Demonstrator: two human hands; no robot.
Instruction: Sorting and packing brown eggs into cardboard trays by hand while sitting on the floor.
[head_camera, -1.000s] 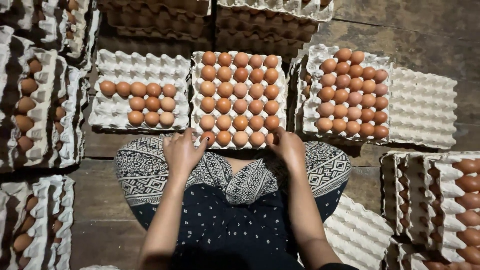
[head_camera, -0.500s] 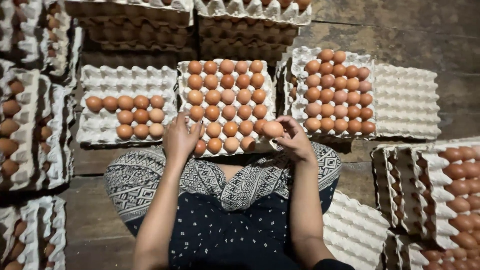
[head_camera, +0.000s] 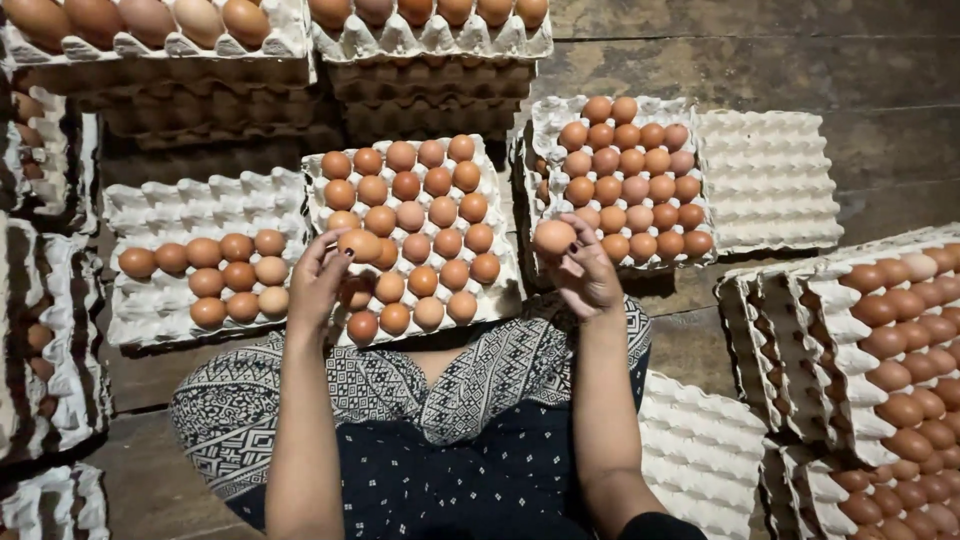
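- I look down from the head camera at a seated person's patterned lap, ringed by pulp egg trays on a wooden floor
- The left hand (head_camera: 318, 282), left of centre, closes its fingers around a brown egg (head_camera: 360, 244), lifted just above the middle tray (head_camera: 497, 300)
- The right hand (head_camera: 585, 272), right of centre, pinches a paler egg (head_camera: 554, 238) in its fingertips, raised between the middle tray and the right tray (head_camera: 610, 262)
- A second ago both hands lay flat on the middle tray's near edge with nothing in them; now each has an egg up, and that tray shows empty cups in its near rows
- The left tray (head_camera: 150, 320) is about half filled
- An empty tray (head_camera: 768, 180) sits in the upper right, filled stacks along the top
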